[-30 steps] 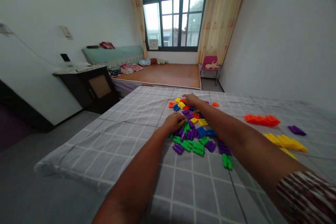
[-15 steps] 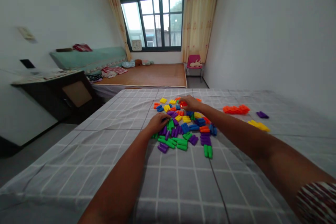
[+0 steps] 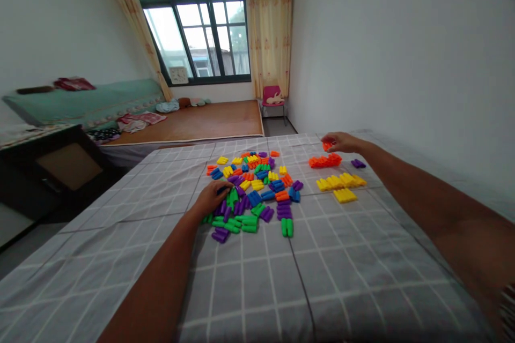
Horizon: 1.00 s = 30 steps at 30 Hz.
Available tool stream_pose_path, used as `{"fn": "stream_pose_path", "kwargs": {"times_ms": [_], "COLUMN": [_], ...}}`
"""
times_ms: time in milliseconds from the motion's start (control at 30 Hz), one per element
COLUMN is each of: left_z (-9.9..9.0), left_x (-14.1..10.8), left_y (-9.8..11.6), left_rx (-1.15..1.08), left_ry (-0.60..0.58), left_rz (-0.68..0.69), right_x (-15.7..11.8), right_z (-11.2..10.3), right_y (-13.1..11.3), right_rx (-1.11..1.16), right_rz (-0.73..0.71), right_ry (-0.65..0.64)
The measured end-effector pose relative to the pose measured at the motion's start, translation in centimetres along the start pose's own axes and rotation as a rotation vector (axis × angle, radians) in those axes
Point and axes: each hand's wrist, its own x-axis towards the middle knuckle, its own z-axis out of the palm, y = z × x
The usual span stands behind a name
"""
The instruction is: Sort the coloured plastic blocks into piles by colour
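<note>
The right hand (image 3: 341, 142) pinches a small orange plastic piece (image 3: 327, 146) just beyond the left-to-right row of orange plastic pieces (image 3: 324, 161); the left hand (image 3: 210, 199), farther off, curls by the multicoloured plastic heap (image 3: 254, 199), its grip unclear.

Head view looks down across checked cloth (image 3: 257, 278) toward a window (image 3: 197, 37)
</note>
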Motion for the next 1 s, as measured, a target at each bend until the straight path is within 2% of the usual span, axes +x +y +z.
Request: {"fn": "stream_pose_path", "kwargs": {"times_ms": [100,333,533,633,733,800,900,1000], "left_z": [0.2,0.3,0.2,0.2,0.2,0.3,0.5,0.7], "left_x": [0.0,-0.1,-0.1,-0.1,-0.1,-0.1,-0.2,-0.2], "left_y": [-0.4,-0.7,-0.1,0.1,0.0,-0.2,-0.5,-0.7], "left_rx": [-0.014,-0.040,-0.046,-0.042,-0.022,-0.005,0.037,0.097], "left_ry": [-0.001,0.007,0.015,0.019,0.027,0.044,0.086,0.092], "left_rz": [-0.009,-0.013,-0.019,-0.009,0.005,0.022,0.044,0.049], "right_x": [-0.6,-0.2,0.0,0.4,1.4,2.3,3.5,4.4], "right_z": [0.8,2.6,3.0,2.6,3.2,4.7,8.6,12.7], "right_y": [0.6,0.2,0.8,0.3,-2.4,-5.5,-10.8,-15.4], "right_rx": [-0.071,-0.135,-0.248,-0.310,-0.319,-0.295,-0.273,-0.257], "right_rz": [-0.012,-0.043,-0.057,-0.074,-0.177,-0.251,-0.350,-0.368], "right_ry": [-0.069,-0.241,-0.257,-0.189,-0.065,-0.069,-0.153,-0.217]}}
